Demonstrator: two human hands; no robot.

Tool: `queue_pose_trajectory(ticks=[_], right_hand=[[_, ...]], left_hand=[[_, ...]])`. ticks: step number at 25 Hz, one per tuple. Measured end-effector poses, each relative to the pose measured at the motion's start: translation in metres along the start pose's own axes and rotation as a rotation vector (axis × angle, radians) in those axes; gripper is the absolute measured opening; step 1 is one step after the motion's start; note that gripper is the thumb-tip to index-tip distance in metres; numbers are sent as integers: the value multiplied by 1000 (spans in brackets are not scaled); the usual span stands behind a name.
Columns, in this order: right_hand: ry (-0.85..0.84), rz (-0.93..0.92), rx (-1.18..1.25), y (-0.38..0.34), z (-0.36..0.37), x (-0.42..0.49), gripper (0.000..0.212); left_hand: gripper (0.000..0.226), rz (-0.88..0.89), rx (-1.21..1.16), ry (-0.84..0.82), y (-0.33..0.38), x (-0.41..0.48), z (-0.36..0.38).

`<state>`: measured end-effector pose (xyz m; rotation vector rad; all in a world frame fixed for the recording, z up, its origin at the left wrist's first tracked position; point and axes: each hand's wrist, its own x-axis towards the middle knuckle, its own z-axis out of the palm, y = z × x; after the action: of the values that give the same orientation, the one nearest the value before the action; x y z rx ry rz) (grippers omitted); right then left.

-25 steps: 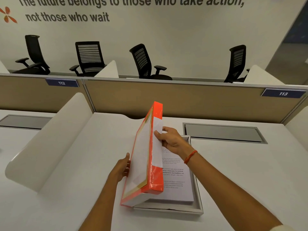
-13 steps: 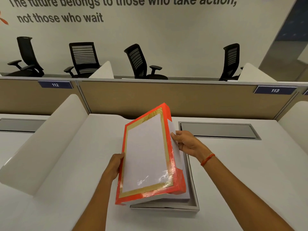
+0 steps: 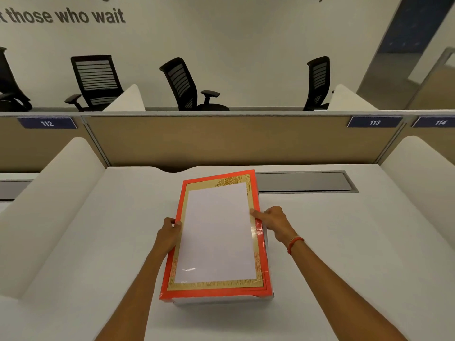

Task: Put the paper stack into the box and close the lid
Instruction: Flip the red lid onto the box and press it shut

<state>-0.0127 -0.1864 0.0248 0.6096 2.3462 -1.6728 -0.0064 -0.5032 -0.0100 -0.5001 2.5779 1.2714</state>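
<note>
The orange lid, with a gold border and a white centre panel, lies nearly flat over the grey box on the white desk. Only the box's near wall shows under the lid's front edge. My left hand grips the lid's left edge, thumb on top. My right hand holds the right edge, thumb on the lid's face. The paper stack is hidden beneath the lid.
The white desk spreads to both sides. A grey cable hatch is set in the desk behind the box on the right. White curved dividers stand at left and right. A tan partition closes the back.
The lid has swung down from upright on its left edge to almost flat over the box, covering the printed paper. Both hands followed it down to its side edges.
</note>
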Motion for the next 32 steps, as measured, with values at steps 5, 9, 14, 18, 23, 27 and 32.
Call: queue_pose_trajectory(ticks=[5,9,14,18,23,27,32], right_hand=[[0,8,11,20,-1,6,41],[-24,19,26,31,-1,9,40],[-34,24,-3,40,-1,10,39],[-51,44,-20,45,3,11,38],[-62,50,-41,46,7,14,37],[-69,58,-59,46,10,18,37],[-75,51,-135,48,12,18,35]], left_hand=[[41,99,61,85,-4,-8,20],[37,124,65,164,-4,-12,30],[37,108,57,209,-5,-16,41],[37,95,69,220,-3,-17,44],[37,76,72,228,-1,-15,46],[36,72,80,222,-5,-11,49],[35,51,100,225,-9,-7,54]])
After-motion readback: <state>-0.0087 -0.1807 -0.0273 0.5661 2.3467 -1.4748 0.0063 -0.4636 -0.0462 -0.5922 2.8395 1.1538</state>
